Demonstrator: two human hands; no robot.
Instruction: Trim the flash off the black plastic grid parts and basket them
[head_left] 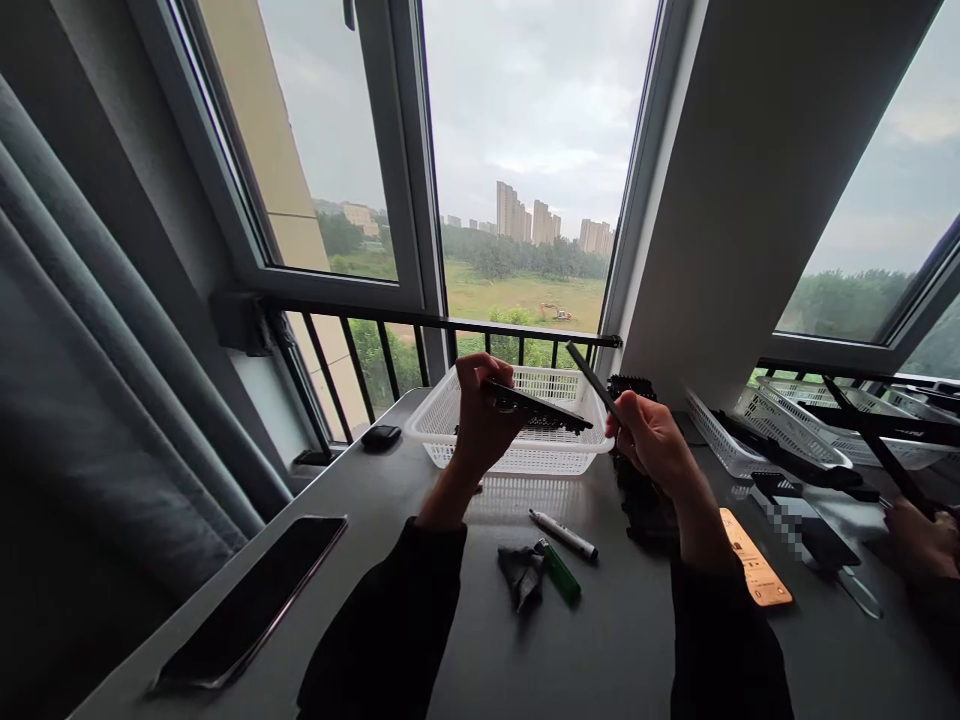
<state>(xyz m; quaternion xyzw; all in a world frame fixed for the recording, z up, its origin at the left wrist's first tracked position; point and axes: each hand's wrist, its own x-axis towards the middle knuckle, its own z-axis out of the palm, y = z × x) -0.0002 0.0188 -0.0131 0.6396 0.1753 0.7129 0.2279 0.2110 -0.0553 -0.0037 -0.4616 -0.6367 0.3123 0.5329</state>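
**Head view: flat black part held up, slim tool in the other hand**

Head camera. I had both hands raised over the grey desk (615,640), in front of the white mesh basket (457,415) by the window.

Progress, as I judged it: work on this piece looked mid-way. The flat black part (536,407) was off the desk and in hand, level with the basket rim. I could not tell whether anything lay in the basket. A dark stack of similar pieces (637,490) stood just right of the basket, apparently waiting.

Grip: my left hand (480,415) was closed on the part's left end, fingers curled around its edge. My right hand (651,435) was clenched on a thin dark rod-like tool (592,378), which slanted up and left, near the part; contact not discernible.

On the desk below: a white marker (564,535), a green marker (559,570), a crumpled dark cloth (521,575), a phone (251,605) well to the left. Another person's hand (919,540) worked at the far right.
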